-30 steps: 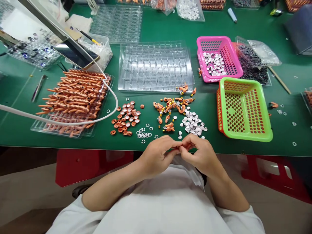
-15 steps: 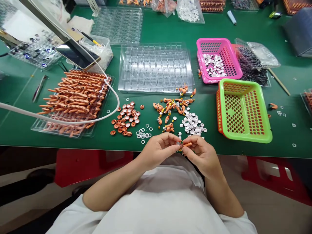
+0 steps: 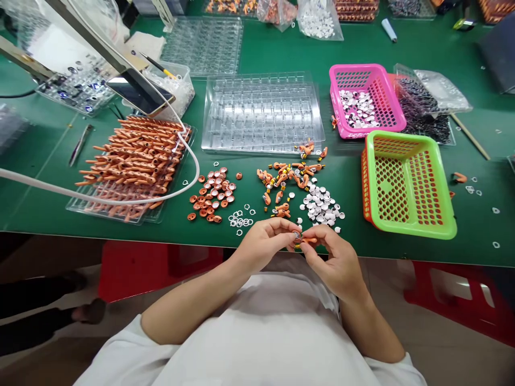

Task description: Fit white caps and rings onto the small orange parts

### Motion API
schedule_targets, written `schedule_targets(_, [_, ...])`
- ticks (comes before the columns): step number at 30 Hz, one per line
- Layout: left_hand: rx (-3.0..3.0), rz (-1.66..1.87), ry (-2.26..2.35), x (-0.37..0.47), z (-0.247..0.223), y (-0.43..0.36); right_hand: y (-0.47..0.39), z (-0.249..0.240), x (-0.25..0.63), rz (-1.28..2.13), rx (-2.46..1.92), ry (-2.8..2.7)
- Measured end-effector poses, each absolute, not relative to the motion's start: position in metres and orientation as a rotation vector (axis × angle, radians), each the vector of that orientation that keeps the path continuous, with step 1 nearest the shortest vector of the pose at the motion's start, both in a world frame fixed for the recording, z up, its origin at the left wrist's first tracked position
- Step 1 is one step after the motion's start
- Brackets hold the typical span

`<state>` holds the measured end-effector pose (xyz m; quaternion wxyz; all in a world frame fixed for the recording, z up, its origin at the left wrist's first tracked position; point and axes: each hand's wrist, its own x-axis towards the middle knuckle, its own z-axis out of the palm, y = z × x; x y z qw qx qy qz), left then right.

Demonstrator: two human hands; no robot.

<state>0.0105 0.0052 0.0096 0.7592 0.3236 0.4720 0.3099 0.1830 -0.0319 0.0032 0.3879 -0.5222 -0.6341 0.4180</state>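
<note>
My left hand (image 3: 262,242) pinches a small round orange cup piece with a pale ring inside (image 3: 296,235). Close against it, my right hand (image 3: 337,258) grips a small orange piece (image 3: 309,240), and the two parts meet between my fingertips at the table's front edge. Just beyond my hands lie loose orange pieces with yellow bits (image 3: 282,182). White caps (image 3: 322,206) are heaped to their right. Pale rings (image 3: 240,221) and orange cups (image 3: 213,195) spread out to the left.
Long orange parts (image 3: 134,155) are stacked on trays at left, below a phone (image 3: 140,92). A clear tray (image 3: 263,115) lies behind the loose pieces. To the right stand a pink basket (image 3: 340,120) holding white pieces and a green basket (image 3: 414,231).
The whole view has shifted slightly, so the table's things appear a little further right. Both hands remain together, and the orange piece in my right hand is turned slightly.
</note>
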Motion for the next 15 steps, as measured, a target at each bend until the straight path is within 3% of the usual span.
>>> schedule_targets(15, [0.760,0.714,1.098,0.0147,0.0163,0.0014,-0.0366,-0.0015,0.1831,1.195,-1.369,-1.484])
